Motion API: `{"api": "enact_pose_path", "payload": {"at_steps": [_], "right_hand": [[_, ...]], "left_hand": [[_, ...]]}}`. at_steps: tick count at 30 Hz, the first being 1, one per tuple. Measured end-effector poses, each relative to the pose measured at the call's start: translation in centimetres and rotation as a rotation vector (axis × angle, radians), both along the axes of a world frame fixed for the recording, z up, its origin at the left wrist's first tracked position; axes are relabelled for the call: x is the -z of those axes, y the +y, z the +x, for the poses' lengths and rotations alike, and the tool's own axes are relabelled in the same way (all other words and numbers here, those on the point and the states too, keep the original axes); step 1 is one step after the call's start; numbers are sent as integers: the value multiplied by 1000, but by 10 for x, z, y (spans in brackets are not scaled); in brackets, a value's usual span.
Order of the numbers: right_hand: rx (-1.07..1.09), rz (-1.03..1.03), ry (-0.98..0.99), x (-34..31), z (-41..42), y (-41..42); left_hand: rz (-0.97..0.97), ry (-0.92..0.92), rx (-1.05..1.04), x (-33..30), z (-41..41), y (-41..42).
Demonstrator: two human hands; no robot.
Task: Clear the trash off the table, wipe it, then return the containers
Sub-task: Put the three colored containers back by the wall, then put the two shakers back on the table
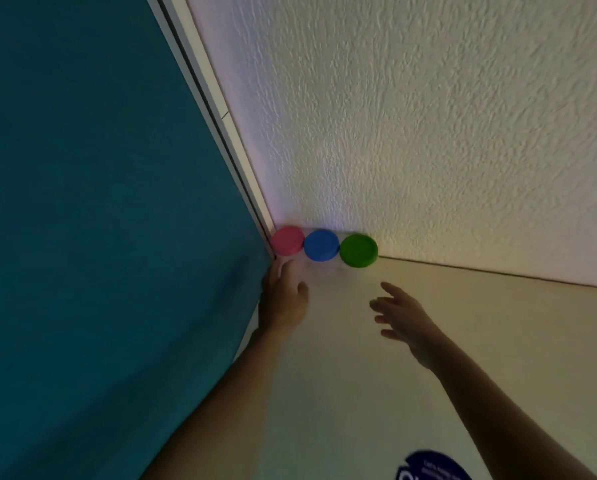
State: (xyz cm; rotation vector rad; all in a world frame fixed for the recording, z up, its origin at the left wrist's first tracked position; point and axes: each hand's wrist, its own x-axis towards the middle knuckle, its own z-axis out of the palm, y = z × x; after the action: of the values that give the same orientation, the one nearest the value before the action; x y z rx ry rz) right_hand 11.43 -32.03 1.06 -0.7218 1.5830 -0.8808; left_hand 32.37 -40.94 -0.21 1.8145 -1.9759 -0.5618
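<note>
- Head view: we're looking down at a cream table (pixel 411 375) pushed into a corner, with a textured white wall (pixel 428 116) behind it and a teal curtain (pixel 99 202) filling the left side.
- Writing: we're seeing a dark blue round label (pixel 432 466) at the bottom edge with white print on it, too blurred and cropped to read.
- Containers: three are sitting in a row at the back of the table against the wall, showing us a pink lid (pixel 287 240), a blue lid (pixel 321 245) and a green lid (pixel 358 250). Lids are looking like they're touching or just beside each other; the clear bodies under them are too blurred to make out.
- The pink one is sitting tight in the corner, right beside the white window frame (pixel 217 109) and the curtain edge.
- Left hand (pixel 285 297) is reaching in just below the pink lid, against the curtain; fingers are blurred, looking loosely straight, gripping nothing.
- Right hand (pixel 402 315) is hovering over the table below the green lid, near it but apart, fingers spread and straight, holding nothing.
- Obstruction: the curtain is crowding the left hand.
- Room: the table is showing us bare surface to the right of the green lid, running along the wall line to the frame edge.
</note>
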Motion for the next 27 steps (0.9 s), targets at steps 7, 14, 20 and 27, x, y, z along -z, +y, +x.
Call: {"api": "enact_pose_path", "payload": {"at_steps": [7, 14, 20, 27], "right_hand": [[-186, -26, 169, -19, 7, 131], [-443, -110, 374, -24, 36, 267], [-655, -268, 470, -28, 79, 371], [-962, -357, 466, -29, 153, 446]], "left_hand": [[152, 55, -24, -25, 6, 154], [199, 71, -121, -40, 23, 338], [133, 127, -262, -44, 63, 487], [47, 145, -546, -26, 124, 636]]}}
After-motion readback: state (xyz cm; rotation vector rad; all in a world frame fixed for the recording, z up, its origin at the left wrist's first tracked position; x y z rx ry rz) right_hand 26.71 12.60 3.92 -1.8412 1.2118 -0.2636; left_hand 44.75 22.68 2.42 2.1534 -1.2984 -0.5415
